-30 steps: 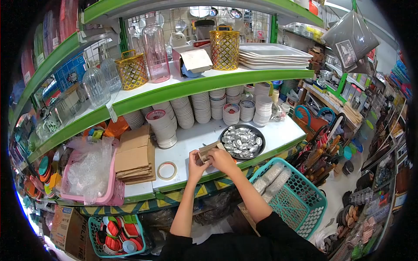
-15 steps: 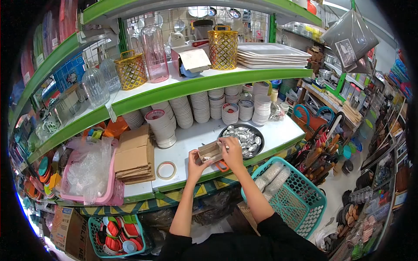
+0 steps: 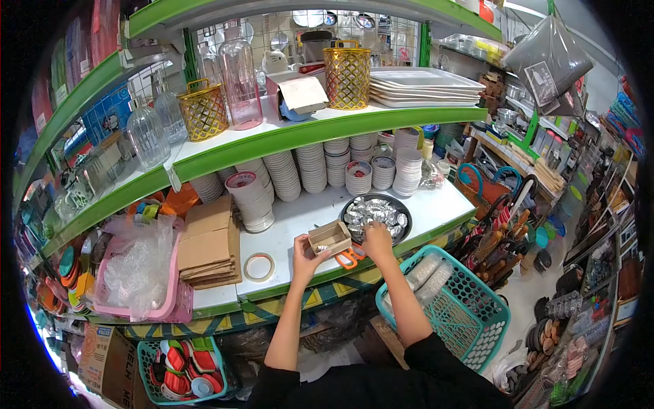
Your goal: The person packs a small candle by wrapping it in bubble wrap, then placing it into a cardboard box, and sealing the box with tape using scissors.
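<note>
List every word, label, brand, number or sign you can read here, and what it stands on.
"ELH" and "ME": large partial lettering on the cardboard box, lower left; neighbouring letters unclear.
Blue print on that box: too small.
White label on the hanging grey package: too blurred.
Nothing else is legible.

The left hand is bent in a grip. The right hand reaches out, fingers pointing down. Both arms stretch forward.

Beyond the left hand, a green-edged white shelf is fronting a metal wire grid. Right of the right hand, pale floor is showing.
</note>
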Motion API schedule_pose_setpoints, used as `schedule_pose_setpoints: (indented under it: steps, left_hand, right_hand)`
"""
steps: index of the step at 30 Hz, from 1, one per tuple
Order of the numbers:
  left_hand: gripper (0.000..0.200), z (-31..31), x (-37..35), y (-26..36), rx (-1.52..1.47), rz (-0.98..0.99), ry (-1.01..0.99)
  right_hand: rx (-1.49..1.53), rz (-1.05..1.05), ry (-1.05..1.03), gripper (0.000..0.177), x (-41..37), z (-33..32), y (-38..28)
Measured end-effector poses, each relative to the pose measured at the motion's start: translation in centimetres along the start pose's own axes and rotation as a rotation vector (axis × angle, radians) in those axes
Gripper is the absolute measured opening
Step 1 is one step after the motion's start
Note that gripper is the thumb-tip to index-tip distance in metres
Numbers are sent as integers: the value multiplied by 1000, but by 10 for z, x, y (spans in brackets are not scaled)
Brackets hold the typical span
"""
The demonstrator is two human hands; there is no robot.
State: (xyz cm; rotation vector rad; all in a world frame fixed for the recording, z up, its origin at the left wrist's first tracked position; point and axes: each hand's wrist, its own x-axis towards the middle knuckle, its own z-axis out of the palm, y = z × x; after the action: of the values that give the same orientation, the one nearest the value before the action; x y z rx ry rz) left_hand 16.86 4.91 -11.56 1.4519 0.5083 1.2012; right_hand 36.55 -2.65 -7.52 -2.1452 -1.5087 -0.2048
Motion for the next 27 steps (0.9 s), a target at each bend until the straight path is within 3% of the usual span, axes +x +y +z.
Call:
schedule_pose_setpoints:
  steps: [2,14,18,23,27]
  left_hand:
    - [64,-1,0,-1,-8,-7,3]
    - [64,3,-2,9,-22,14,-12]
    - [62,2,-1,8,16,-2,-4]
    - [62,1,-1,6,52,12,-6]
    - [64,1,-1,4,22,-3,-5]
  right_hand:
    - [47,5,80,20,2,8,7]
    - [201,103,181,15,-3,-1,8]
    - [231,114,188,14,-3,-2,8]
    - [276,54,43,10,-4,-3,7]
    - [249,38,81,9,-5,2,10]
